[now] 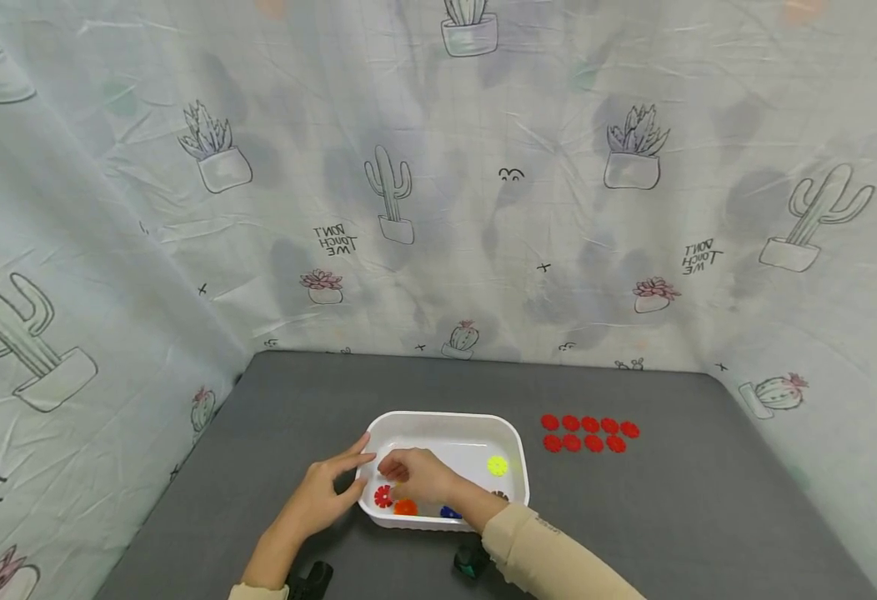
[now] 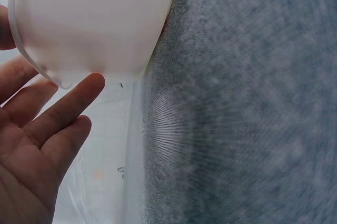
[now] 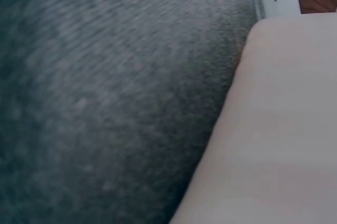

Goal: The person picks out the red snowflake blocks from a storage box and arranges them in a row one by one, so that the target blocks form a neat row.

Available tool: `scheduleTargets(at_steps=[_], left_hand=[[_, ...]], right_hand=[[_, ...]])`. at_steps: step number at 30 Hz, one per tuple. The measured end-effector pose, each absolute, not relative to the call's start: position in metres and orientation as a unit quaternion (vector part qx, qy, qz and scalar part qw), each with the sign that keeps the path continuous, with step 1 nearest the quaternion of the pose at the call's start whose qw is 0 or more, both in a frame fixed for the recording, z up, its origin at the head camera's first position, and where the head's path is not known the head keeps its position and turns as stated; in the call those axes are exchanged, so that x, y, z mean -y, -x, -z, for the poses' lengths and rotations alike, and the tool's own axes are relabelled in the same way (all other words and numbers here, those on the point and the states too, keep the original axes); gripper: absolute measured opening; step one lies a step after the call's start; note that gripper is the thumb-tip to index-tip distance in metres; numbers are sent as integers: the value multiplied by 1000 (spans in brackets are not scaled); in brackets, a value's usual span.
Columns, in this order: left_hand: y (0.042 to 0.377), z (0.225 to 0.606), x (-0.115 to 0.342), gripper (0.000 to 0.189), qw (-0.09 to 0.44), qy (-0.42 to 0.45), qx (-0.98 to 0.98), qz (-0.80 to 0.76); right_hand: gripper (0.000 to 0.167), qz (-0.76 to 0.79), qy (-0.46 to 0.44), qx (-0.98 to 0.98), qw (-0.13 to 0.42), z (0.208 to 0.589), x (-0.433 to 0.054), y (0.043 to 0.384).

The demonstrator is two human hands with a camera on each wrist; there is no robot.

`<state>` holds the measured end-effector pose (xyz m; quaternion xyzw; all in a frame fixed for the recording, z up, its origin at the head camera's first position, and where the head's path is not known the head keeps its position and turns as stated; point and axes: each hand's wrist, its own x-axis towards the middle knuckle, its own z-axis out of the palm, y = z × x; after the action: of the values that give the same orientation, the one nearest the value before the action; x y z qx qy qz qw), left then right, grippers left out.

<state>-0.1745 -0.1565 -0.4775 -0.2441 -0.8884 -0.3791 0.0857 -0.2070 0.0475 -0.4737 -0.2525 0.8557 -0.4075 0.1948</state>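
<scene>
A white plastic tray (image 1: 438, 423) sits on the grey table. At its left end is my left hand (image 1: 326, 492), its spread, fairly straight fingers touching the rim; the left wrist view shows these fingers (image 2: 66, 109) beside the tray's end wall (image 2: 100, 23). Inside the tray, my right hand (image 1: 419, 477) reaches down with bent fingers, and I cannot tell whether they hold a piece. Close to them lie a red notched disc (image 1: 383, 497) and an orange one (image 1: 405, 507). A blue disc (image 1: 449, 512) is partly covered by the right forearm.
A yellow-green disc (image 1: 498, 466) and a brownish disc (image 1: 500, 496) lie toward the tray's right end. Right of the tray, several red discs (image 1: 591, 425) form two rows on the table (image 1: 679, 467). A printed curtain (image 1: 438, 208) surrounds the table's back and sides.
</scene>
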Motion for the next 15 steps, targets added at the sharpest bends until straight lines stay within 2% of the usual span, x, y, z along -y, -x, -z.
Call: scheduleTargets(at_steps=[7,15], left_hand=[[174,478,156,36,86,244,888,379],[175,480,156,37,94,253,887,376]], right_hand=[[37,337,285,-881,173,477,-44,205],[34,288,334,-887,138,478,-44,206]])
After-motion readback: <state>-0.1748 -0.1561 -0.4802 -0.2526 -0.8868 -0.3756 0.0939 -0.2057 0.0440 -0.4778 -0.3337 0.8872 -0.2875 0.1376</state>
